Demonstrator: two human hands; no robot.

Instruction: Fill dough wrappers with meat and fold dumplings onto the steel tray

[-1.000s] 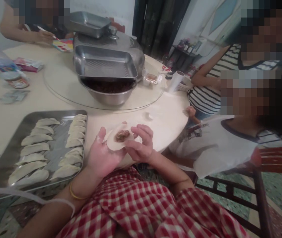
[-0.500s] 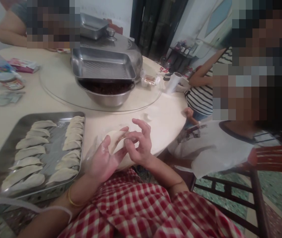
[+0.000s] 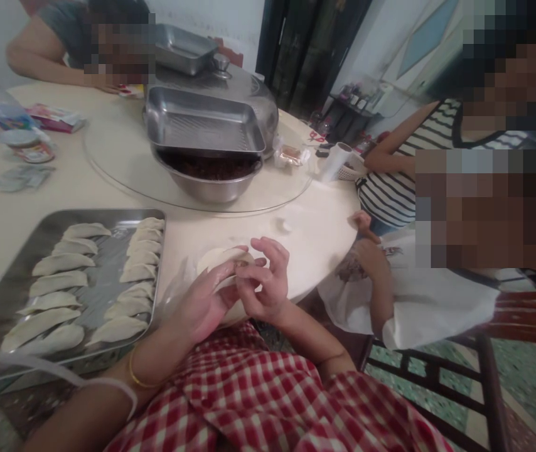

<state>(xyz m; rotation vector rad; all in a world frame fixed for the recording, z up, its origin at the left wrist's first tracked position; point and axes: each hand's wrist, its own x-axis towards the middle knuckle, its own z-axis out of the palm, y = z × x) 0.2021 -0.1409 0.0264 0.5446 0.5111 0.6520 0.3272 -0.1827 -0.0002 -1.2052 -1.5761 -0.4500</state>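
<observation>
A pale dumpling (image 3: 245, 256) with a bit of dark filling showing is held between my two hands over the table edge. My left hand (image 3: 202, 304) cradles it from the left, thumb pressing along the upper side. The fingers of my right hand (image 3: 268, 285) pinch its near and right edge. Just behind the hands lies a pale, round dough wrapper (image 3: 210, 257) beside crumpled clear plastic (image 3: 181, 279). To the left, a metal tray (image 3: 101, 276) carries two rows of folded dumplings (image 3: 63, 263).
Past my hands, a metal bowl (image 3: 211, 185) of dark filling sits on the glass turntable (image 3: 117, 176), partly covered by an upper tray (image 3: 206, 122). A small white piece (image 3: 284, 226) lies on the table. Two people sit at the right, another at the far left. A jar (image 3: 27, 147) stands left.
My left thumb has come down over the dumpling, and my right fingers have closed in on it. The nearest person on the right has raised a forearm. The view has shifted slightly.
</observation>
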